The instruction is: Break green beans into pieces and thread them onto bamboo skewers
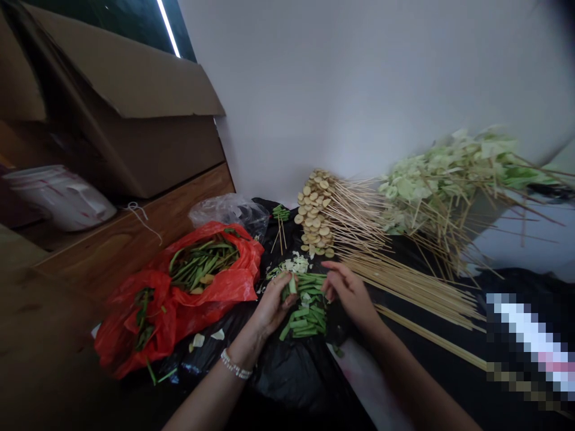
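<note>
A pile of cut green bean pieces (308, 314) lies on black plastic sheeting (287, 371). My left hand (275, 302), with a beaded bracelet on the wrist, is closed on a few green bean pieces at the pile's left edge. My right hand (348, 290) rests at the pile's right edge with its fingers curled over the beans; what they pinch is hidden. Just beyond the pile lies a small heap of pale chopped vegetable (294, 264).
A red plastic bag (202, 281) of long green beans sits to the left. Bare bamboo skewers (413, 287) lie to the right. Behind are skewers of round tan slices (317, 212), skewered leafy greens (449, 179), a cardboard box (135, 102) and a white bucket (58, 194).
</note>
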### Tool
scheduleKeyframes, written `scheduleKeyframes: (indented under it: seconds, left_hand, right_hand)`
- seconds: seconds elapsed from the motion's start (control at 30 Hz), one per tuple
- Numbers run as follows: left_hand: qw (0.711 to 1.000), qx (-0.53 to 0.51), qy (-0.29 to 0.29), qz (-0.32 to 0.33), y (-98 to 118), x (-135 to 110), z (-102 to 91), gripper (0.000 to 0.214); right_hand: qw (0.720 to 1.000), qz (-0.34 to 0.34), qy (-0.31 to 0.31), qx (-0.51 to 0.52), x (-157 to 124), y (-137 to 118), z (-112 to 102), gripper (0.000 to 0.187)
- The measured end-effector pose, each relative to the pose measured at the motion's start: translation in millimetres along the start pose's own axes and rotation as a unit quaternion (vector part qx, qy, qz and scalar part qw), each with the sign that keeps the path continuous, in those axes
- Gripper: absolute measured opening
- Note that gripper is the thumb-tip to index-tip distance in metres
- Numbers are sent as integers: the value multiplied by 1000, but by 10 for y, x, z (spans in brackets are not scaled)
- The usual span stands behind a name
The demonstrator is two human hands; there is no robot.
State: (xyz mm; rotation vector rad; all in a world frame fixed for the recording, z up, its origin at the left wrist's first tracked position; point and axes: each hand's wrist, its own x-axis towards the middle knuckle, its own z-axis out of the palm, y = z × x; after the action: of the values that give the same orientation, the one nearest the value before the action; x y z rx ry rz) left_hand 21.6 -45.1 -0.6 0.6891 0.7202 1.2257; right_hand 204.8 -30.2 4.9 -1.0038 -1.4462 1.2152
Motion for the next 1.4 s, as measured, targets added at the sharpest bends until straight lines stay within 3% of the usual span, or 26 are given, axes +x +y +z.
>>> scheduleKeyframes:
  seconds: [0.13,0.23,0.37,0.43,0.53,0.63,0.7,0.8,0.9,1.07,1.2,1.4]
  left_hand:
    - [982,-162,34,-89,61,43,-64,17]
    - [970,-193,79,-121,86,47,-87,12]
    - [973,-185,86,-105,114,31,-83,21]
    - [975,-179,84,-97,125,24,-78,23]
    - [977,-177,78,-95,128,21,-79,12]
    - [978,-177,56,-93,115,28,-89,15]
    - [981,-172,35,-82,97,37,-98,24]
    - [989,-130,26,-66,59,48,-101,31]
    - [998,-24,59,-16,17,48,-86,31]
    - [987,103,106,59,-28,42,-60,44]
    - [978,133,135,85,-37,36,-44,35]
    - [944,288,75,141,-66,3,-1,21]
  right_hand:
    - [971,-58,98,-209,112,151,-282,28]
    - [917,-108,53,-380,125,256,-324,20]
    - [819,-105,-14,-564,83,273,-222,17]
    - [781,-103,-13,-616,69,246,-190,18]
    - [758,-108,27,-643,78,225,-216,18]
    - [773,-123,77,-618,110,252,-290,18]
    - [809,-139,88,-564,127,274,-322,19]
    - [881,-152,59,-443,122,265,-306,20]
    - [921,-145,14,-362,87,196,-240,19]
    - [918,-137,-54,-367,37,85,-163,20]
    - [910,-137,-91,-381,17,77,-139,20]
    - [864,-184,-92,-460,-50,76,-22,22]
